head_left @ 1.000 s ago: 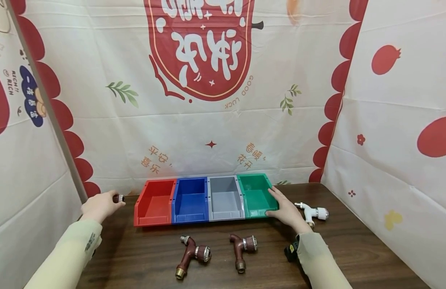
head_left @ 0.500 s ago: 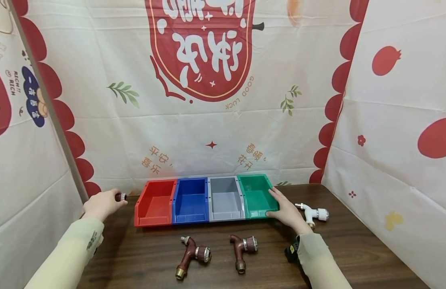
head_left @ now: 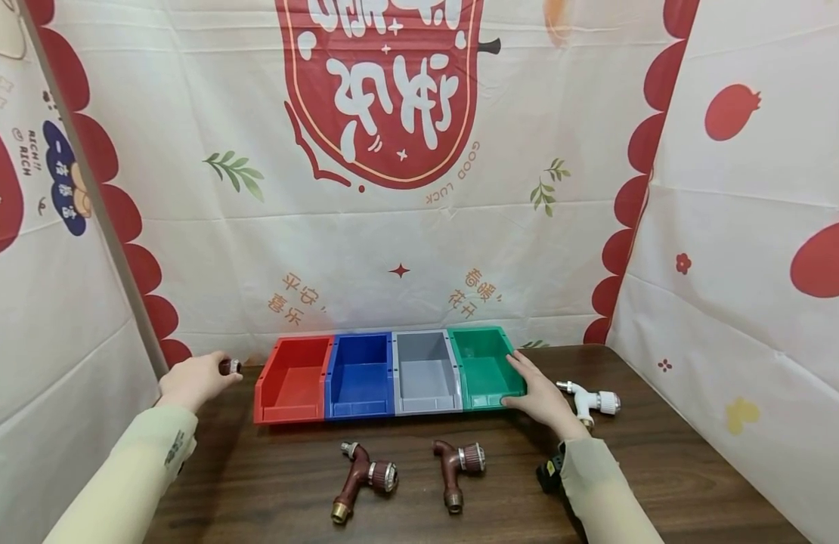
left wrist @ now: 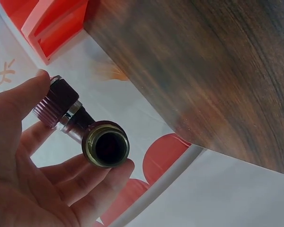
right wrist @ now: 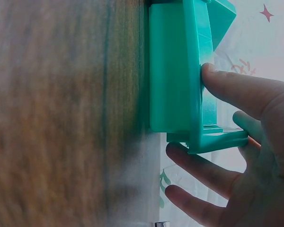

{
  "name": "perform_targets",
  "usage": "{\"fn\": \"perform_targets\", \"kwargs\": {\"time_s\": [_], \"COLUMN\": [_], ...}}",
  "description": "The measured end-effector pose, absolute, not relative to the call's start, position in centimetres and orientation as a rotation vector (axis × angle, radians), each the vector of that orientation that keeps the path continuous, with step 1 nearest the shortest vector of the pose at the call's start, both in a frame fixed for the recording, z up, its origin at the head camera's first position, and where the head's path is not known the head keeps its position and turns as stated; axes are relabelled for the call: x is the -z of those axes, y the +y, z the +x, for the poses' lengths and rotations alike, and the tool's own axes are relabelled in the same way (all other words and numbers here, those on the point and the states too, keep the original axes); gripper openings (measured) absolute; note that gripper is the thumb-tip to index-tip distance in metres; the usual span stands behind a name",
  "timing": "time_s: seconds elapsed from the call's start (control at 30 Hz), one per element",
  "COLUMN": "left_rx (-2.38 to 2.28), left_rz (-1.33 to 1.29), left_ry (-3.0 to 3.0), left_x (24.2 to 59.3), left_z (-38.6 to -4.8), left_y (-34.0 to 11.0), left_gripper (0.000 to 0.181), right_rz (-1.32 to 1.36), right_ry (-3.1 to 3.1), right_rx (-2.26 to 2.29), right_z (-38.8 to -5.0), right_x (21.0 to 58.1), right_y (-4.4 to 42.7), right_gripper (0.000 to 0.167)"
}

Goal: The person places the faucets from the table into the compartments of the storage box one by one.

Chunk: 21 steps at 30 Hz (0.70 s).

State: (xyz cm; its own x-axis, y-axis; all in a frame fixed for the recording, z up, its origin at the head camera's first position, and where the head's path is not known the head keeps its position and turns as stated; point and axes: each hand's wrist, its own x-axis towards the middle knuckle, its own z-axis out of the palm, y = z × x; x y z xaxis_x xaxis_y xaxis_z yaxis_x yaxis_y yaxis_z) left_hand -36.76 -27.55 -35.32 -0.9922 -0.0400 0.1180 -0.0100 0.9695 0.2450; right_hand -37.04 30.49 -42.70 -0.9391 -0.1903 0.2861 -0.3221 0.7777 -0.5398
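At the far left of the head view, my left hand holds a dark red faucet beside the red bin. The left wrist view shows thumb and fingers round the faucet's ribbed knob, its round open end facing the camera. My right hand rests on the right side of the green bin; in the right wrist view the thumb lies on the bin's front edge and other fingers are at its side, spread apart.
Red, blue and grey bins adjoin the green one in a row. Two dark red faucets lie in front of them. A white faucet lies right of my right hand. Printed cloth hangs behind.
My left hand has shifted slightly to the right and up with the faucet, nearer the red bin. The right hand stays on the green bin.
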Motion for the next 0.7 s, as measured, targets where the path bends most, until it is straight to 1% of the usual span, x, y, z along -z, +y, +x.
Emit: {"fn": "perform_targets", "kwargs": {"time_s": [0.27, 0.53, 0.7], "left_rx": [0.385, 0.407, 0.416], "left_rz": [0.048, 0.027, 0.023], "left_ry": [-3.012, -3.005, -3.004], "left_x": [35.0, 34.8, 34.6], "left_z": [-37.0, -36.9, -37.0], "left_y": [-27.1, -26.7, -26.5], "left_gripper": [0.061, 0.056, 0.058], "right_rz": [0.405, 0.406, 0.409], "right_ry": [-2.751, -2.755, -2.756], "right_rx": [-0.892, -0.892, -0.891], "right_z": [-37.2, -37.2, -37.2], "right_x": [42.9, 42.9, 42.9], "right_y": [30.6, 30.6, 30.6], "right_gripper": [0.082, 0.082, 0.082]}}
